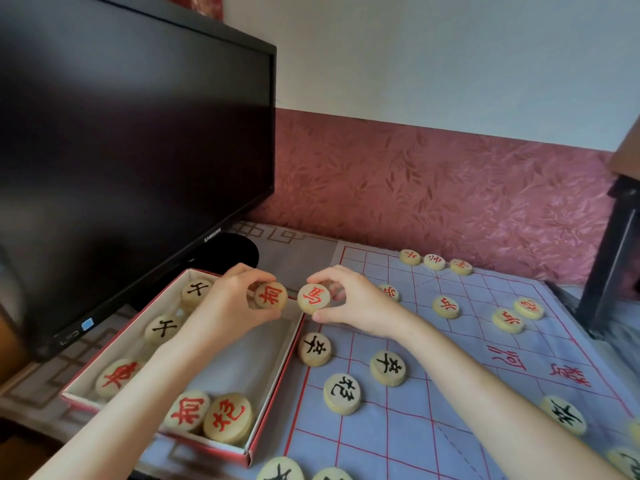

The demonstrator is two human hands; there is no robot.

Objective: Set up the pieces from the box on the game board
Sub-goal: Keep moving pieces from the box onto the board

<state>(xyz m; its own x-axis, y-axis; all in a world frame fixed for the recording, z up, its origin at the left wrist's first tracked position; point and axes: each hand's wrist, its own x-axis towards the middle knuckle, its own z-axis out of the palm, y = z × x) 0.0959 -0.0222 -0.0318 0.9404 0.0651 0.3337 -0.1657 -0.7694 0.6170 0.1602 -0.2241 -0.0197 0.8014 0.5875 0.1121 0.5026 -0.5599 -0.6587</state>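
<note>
Soft even daylight, faint shadows; slight overall blur, wide-angle bending at edges; no glare

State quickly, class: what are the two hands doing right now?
Left hand: pinches one red-lettered piece.
Right hand: pinches another red-lettered piece.

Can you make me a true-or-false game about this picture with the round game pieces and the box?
1. The left hand pinches one red-lettered piece, and the right hand pinches another. True.
2. The box is empty. False: several pieces still lie in it.
3. The monitor shows a cartoon. False: its screen is dark.
4. A row of three pieces sits at the far edge of the board. True.
5. Every piece on the board has red writing. False: some are black-lettered pieces.
</note>
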